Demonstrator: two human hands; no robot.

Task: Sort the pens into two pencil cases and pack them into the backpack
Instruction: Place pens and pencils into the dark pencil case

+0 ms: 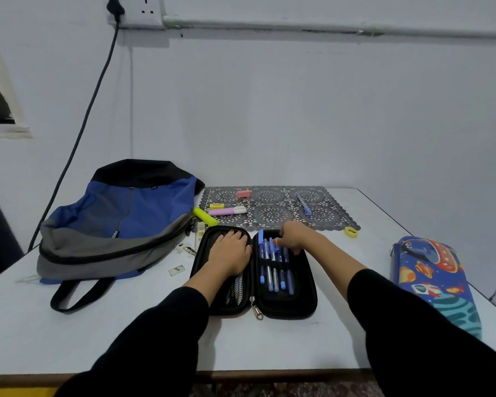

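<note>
Black case (304, 306) lies open at the tabletop's near edge, left hand (231, 253) flat on its left half, fingers straight. Right hand (294, 239) curls onto the pens (272, 267) in the right half, grip unclear. Backpack (118, 224) sits at the left edge, space case (435, 282) at the right.

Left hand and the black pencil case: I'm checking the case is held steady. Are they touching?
Touching. The head view shows the left hand lying flat on the left half of the open black pencil case.
</note>
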